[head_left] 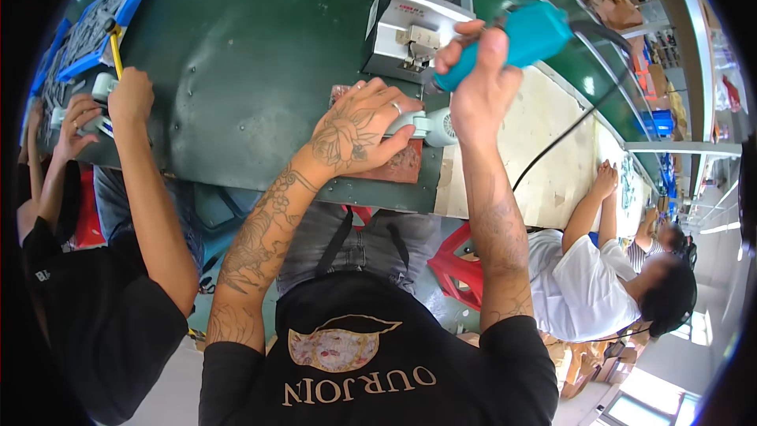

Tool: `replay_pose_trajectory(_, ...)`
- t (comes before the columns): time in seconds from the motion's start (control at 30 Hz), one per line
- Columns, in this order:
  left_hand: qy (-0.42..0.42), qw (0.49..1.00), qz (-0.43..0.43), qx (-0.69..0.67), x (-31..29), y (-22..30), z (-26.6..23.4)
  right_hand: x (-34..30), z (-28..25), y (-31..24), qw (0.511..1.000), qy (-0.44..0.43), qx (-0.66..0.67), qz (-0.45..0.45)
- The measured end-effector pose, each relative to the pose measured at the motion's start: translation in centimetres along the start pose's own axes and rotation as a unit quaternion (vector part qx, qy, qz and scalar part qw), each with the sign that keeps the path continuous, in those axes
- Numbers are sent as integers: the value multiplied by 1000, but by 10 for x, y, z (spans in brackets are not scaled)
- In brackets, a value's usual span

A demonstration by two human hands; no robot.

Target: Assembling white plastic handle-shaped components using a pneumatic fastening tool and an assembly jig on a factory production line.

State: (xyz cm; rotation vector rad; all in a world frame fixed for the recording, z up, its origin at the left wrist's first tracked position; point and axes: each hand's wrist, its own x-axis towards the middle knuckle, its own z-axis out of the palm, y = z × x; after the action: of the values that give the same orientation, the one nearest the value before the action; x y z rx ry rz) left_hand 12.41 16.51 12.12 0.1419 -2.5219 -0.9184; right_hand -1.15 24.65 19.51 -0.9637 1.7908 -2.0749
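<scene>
My left hand [364,128] is closed over a light grey plastic part [430,125] with a round, ribbed end, and the fingers hide much of it. Beneath the part lies a worn reddish-brown board [402,167] on the green bench. My right hand [485,83] grips a teal electric screwdriver [527,38], tilted with its nose down and to the left, just above the part. Motion smears the tool a little. Whether its tip touches the part I cannot tell. Just beyond my hands stands a silver and black box-shaped machine, probably a screw feeder [394,41].
A black cord [556,144] runs from the screwdriver over cardboard [544,181] at the right. On the left, a co-worker's hand [131,99] holds a yellow-handled hammer [117,51] near blue trays [130,1] of grey parts. Another person in white [579,284] sits at the right.
</scene>
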Motion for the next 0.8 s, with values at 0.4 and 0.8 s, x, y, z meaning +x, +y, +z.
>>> replay_pose_trajectory(0.4, -1, 1000, 7, 18, 7, 3, 0, -34, -35, -5, 999, -44, 23, -11)
replay_pose_trajectory(0.8, -6, 998, 29, 49, 6, 6, 1, -45, -36, 14, 997, -65, 37, -23)
